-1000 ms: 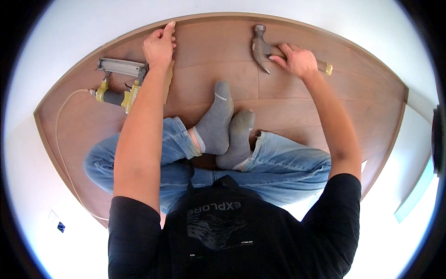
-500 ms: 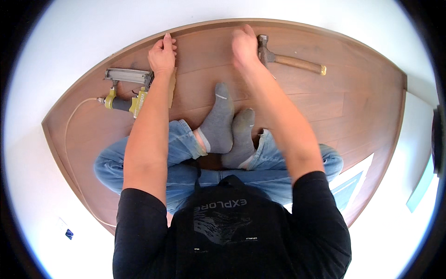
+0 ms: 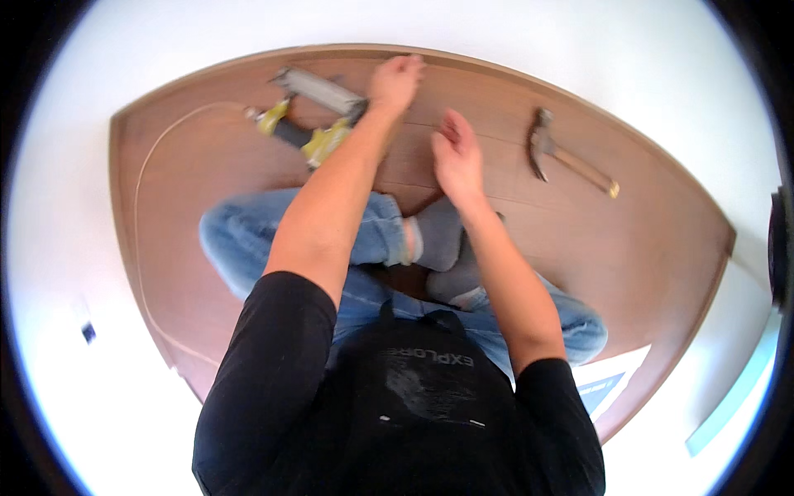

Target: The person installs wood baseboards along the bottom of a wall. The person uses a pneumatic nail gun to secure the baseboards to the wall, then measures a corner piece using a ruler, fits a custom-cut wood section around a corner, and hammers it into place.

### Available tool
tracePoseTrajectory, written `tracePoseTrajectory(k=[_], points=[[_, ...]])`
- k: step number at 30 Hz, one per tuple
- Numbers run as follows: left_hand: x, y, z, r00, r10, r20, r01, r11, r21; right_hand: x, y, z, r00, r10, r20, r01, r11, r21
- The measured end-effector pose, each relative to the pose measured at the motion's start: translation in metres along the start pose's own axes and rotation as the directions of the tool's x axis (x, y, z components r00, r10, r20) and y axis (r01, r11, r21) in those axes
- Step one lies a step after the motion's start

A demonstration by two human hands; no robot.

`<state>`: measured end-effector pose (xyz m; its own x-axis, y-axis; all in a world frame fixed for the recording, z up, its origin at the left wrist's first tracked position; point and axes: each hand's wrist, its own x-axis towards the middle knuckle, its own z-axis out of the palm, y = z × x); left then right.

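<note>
Much brown plank floor (image 3: 653, 256), white wall (image 3: 513, 29); right hand (image 3: 458, 157) loosely spread, left hand (image 3: 396, 84) near trim (image 3: 496, 69), grip unclear.

L hand (image 3: 395, 84) was blurred, grip unclear; L forearm (image 3: 321, 211) hid pt. of pneumatic nailer (image 3: 325, 143); T-shirt (image 3: 413, 413) ran off btm.

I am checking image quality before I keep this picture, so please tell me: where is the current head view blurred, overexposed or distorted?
Head view: the left hand looks smeared, and the yellow-and-grey nail gun is soft too; head view: the wall washes out to white at lower left; head view: the wooden baseboard bends into an arc.
</note>
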<state>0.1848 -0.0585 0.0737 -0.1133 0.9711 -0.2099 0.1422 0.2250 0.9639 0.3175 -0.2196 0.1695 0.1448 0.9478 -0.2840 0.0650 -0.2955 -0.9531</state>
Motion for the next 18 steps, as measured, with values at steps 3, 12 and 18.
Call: tracePoseTrajectory(k=[3,12,18], points=[[-0.047,0.066,0.008,0.97,0.139,0.198,-0.182,0.958,0.221,-0.032,0.035,-0.043,0.992,-0.074,-0.101,0.058,0.986,-0.154],[-0.041,-0.033,-0.266,0.64,-0.663,-0.389,0.64,0.74,-0.208,-0.057,0.002,0.018,0.945,-0.29,0.148,0.326,0.856,-0.401],[-0.035,-0.022,-0.227,0.827,-0.491,-0.274,0.514,0.858,0.013,-0.067,-0.024,0.06,0.926,-0.342,0.161,0.376,0.87,-0.32]])
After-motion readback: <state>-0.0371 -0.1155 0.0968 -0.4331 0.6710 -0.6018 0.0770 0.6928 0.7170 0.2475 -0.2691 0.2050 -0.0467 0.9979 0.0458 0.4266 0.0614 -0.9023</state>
